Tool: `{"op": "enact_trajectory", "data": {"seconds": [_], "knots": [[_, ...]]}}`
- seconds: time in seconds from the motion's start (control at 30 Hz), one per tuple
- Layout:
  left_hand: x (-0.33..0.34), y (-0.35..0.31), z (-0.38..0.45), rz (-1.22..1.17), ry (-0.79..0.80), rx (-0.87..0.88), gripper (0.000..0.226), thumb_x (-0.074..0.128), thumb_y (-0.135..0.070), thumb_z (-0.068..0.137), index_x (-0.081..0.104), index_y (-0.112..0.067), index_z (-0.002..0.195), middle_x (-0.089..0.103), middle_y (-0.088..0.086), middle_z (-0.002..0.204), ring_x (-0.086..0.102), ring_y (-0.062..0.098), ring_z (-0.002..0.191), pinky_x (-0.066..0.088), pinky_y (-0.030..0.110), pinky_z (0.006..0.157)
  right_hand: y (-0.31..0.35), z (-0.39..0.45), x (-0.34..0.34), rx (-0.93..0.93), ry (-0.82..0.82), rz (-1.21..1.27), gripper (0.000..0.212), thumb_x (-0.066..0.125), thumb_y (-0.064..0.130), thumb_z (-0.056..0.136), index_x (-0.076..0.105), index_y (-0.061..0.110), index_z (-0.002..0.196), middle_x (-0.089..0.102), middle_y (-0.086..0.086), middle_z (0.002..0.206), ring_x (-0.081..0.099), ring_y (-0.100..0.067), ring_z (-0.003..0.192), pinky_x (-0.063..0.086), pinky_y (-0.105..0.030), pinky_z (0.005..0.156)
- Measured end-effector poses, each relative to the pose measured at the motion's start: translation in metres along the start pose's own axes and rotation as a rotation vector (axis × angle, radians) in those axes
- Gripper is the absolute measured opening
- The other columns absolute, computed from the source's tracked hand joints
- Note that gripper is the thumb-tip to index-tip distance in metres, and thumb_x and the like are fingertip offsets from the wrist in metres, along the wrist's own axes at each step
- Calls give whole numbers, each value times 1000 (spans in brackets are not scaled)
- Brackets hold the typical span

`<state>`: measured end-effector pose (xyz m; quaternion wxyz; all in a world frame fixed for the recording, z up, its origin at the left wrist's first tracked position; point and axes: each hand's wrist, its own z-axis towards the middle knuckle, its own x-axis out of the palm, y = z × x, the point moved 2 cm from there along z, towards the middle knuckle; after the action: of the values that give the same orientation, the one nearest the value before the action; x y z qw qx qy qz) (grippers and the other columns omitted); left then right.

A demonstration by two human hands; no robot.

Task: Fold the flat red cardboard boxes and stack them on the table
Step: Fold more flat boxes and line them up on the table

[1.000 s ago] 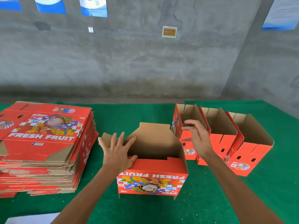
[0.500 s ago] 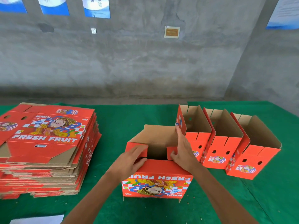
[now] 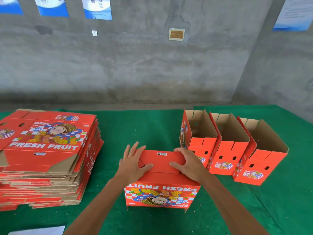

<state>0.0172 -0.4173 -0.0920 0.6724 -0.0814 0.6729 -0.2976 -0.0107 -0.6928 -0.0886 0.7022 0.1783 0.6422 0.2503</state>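
A red box (image 3: pixel 161 180) stands upside down on the green table (image 3: pixel 135 129), its printed "FRESH FRUIT" side facing the camera with the lettering inverted, and its bottom flaps folded flat across the top. The left hand (image 3: pixel 133 164) lies on the left end of those flaps with fingers straight and spread, the thumb reaching inward along the flap seam, pressing down rather than gripping. The right hand (image 3: pixel 186 162) lies on the right end of the same flaps, its fingers bent over the far right edge of the box and its thumb pointing inward along the seam toward the left thumb; the two thumbs stay apart. A small white barcode label (image 3: pixel 162 153) shows on the flap between the hands. To the left of this box, well apart from it, a tall stack of flat boxes (image 3: pixel 45 156) rests on the table, the top sheet printed side up. To the right of the box, just beside it, three folded boxes (image 3: pixel 232 146) stand in a row touching one another, open tops up and brown insides showing. Behind the table rises a grey concrete wall (image 3: pixel 135 65) with blue posters (image 3: pixel 97 7) along its upper edge.
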Motion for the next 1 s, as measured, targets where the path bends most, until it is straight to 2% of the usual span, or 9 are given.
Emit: {"op": "enact_trajectory", "data": {"seconds": [0.1, 0.2, 0.27, 0.37, 0.43, 0.53, 0.63, 0.77, 1.0], "knots": [[3, -8, 5, 113, 64, -69, 87, 64, -72, 86, 25, -43, 158, 25, -8, 157, 25, 25, 145, 50, 54, 104, 2, 3, 7, -39, -21, -268, 67, 63, 69, 89, 48, 30, 141, 54, 8, 133, 48, -14, 122, 43, -36, 102], [2, -13, 7, 200, 47, -84, 80, 60, -74, 88, 30, -45, 156, 31, -5, 146, 32, 26, 135, 52, 49, 96, 3, 5, 11, -48, -32, -346, 64, 60, 71, 89, 52, 29, 136, 55, 9, 128, 47, -13, 121, 42, -36, 101], [3, -9, 7, 128, 28, -90, 67, 41, -76, 95, 35, -44, 153, 32, -6, 147, 33, 26, 137, 50, 51, 98, 5, 1, 4, 19, -67, -61, 63, 55, 75, 89, 63, 23, 123, 63, 4, 116, 55, -13, 109, 44, -34, 94], [4, -1, 3, 73, -17, -135, 58, 30, -72, 100, 41, -38, 147, 32, -7, 152, 38, 30, 138, 49, 54, 100, 2, -4, -7, 317, -325, 428, 77, 31, 67, 104, 65, -2, 97, 65, -25, 96, 63, -34, 96, 45, -41, 76], [4, 4, 0, 52, -55, -166, 51, 34, -68, 101, 45, -36, 140, 36, -6, 149, 47, 32, 130, 51, 53, 97, -11, -6, -5, 661, -209, 513, 74, 22, 59, 108, 65, 1, 97, 67, -20, 92, 66, -37, 99, 50, -39, 83], [0, 13, -1, 17, -105, -199, 46, 36, -66, 101, 48, -35, 133, 41, -5, 144, 57, 32, 119, 52, 51, 94, -22, -19, 2, 980, 199, 691, 67, 33, 68, 101, 63, 8, 110, 68, -16, 110, 67, -31, 104, 57, -44, 95], [-5, 25, -3, -15, -140, -231, 46, 36, -66, 102, 48, -33, 132, 43, -4, 143, 60, 30, 116, 52, 48, 94, -19, -23, 5, 1029, 438, 503, 72, 26, 74, 99, 57, 9, 105, 65, -10, 98, 63, -19, 80, 54, -28, 70], [-14, 41, -10, -66, -158, -227, 47, 36, -64, 103, 49, -31, 133, 44, -3, 143, 60, 25, 114, 51, 46, 94, 2, -19, 2, 1033, 594, 483, 85, 11, 91, 87, 46, 14, 96, 44, 3, 69, 34, -9, 53, 26, -17, 50], [-44, 75, -33, -347, -416, -221, 43, 40, -66, 100, 59, -30, 110, 56, 2, 122, 55, 17, 110, 39, 34, 98, 35, 5, 3, 727, 438, 705, 81, 40, 94, 80, 54, 18, 104, 43, 3, 65, 34, -12, 52, 51, -25, 57]]}}
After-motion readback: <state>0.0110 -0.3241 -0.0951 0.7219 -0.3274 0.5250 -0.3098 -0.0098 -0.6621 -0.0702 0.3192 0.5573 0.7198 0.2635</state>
